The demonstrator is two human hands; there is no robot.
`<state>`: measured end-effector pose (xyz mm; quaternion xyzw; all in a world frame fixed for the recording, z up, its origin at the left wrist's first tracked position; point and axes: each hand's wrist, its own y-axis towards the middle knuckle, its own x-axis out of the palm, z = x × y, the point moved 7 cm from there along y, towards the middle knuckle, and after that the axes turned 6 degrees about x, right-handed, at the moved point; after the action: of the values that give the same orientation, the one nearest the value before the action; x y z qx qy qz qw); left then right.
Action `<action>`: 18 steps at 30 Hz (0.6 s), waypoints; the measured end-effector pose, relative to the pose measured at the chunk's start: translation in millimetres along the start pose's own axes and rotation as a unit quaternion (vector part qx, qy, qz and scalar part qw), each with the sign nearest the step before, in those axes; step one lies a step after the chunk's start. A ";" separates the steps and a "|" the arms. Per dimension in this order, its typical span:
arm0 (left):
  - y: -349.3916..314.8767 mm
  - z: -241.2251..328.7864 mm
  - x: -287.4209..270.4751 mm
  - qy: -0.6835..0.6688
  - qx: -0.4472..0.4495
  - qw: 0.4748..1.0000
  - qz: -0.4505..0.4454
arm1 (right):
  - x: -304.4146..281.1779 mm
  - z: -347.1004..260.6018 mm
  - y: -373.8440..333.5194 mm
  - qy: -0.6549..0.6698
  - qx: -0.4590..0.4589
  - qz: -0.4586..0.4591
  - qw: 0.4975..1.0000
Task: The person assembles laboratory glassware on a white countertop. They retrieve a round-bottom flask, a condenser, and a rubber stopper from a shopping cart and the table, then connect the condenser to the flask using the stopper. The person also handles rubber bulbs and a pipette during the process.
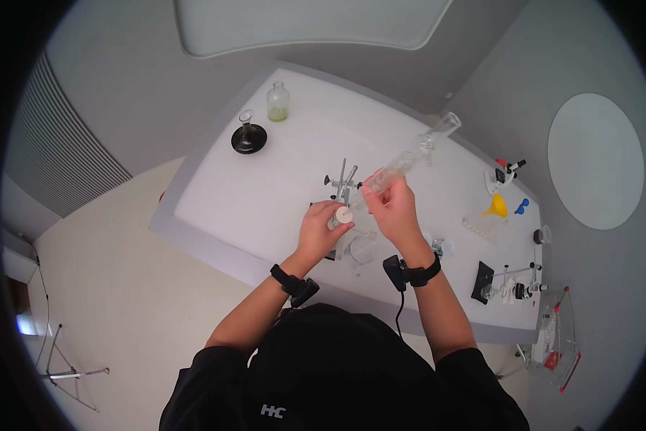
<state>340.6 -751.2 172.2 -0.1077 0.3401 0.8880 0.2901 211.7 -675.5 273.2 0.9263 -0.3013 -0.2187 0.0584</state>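
My left hand [317, 231] is closed around a round, cream-coloured stopper [344, 215], thumb and fingers on its sides; what lies under the stopper is mostly hidden. Gripped in my right hand [397, 214] is a long clear glass condenser [409, 159], tilted with its wide end up to the far right. Its lower end comes close to the stopper; whether the two touch I cannot tell. Just beyond my hands stands a metal clamp stand [344, 179]. A clear glass beaker [361, 249] sits on the white table [251, 194] between my forearms.
At the far left are a flask of black liquid [249, 138] and a bottle with green liquid [277, 105]. To the right are a microscope [504, 174], a yellow funnel [496, 206], a clear rack [483, 227] and a second clamp stand [518, 289]. A wire cart [563, 345] stands past the table's right edge.
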 end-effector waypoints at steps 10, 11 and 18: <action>0.7 2.8 -1.8 -0.003 0.008 1.000 -0.002 | 14.9 -31.3 1.9 -0.089 -0.032 -0.119 0.988; 0.8 3.8 -2.2 -0.001 0.009 1.000 -0.001 | 15.0 -32.1 3.8 -0.091 -0.036 -0.130 0.987; 0.8 6.0 -3.3 -0.004 0.007 1.000 -0.004 | 8.5 -26.5 8.9 -0.085 -0.002 -0.128 0.988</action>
<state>342.8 -749.1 178.3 -0.1035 0.3448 0.8849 0.2954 224.8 -688.3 295.9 0.9352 -0.1836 -0.3029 0.0054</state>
